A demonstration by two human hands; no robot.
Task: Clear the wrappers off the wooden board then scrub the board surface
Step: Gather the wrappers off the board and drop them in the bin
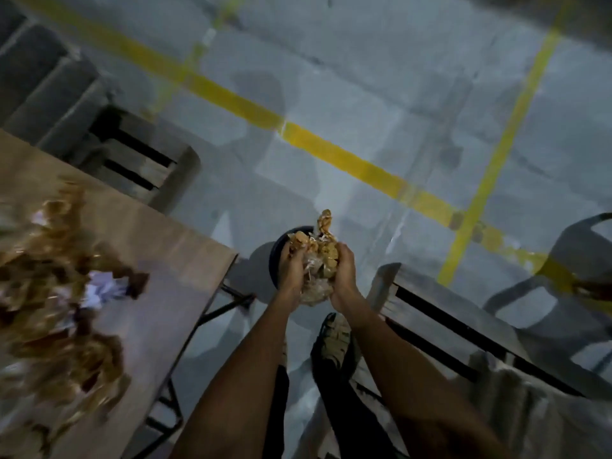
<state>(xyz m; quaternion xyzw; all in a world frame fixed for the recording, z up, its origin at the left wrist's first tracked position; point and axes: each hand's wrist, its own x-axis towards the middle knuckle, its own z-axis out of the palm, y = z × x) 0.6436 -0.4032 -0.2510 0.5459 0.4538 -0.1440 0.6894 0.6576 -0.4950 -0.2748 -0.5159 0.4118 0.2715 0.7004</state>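
Note:
A bundle of crumpled golden and clear wrappers [318, 256] is pressed between my left hand [291, 273] and my right hand [344, 273]. Both hands hold it just above a dark round bin [276, 256] on the floor. The wooden board [159, 246] lies at the left on a folding stand. Many more golden-brown wrappers [56, 293] with some white paper are piled on it, blurred by motion.
The grey concrete floor [364, 94] carries yellow painted lines. A wooden pallet [139, 160] stands behind the board, another pallet [463, 342] at the right, and a dark plastic chair [569, 276] at the far right. My sandalled foot [332, 339] is below the hands.

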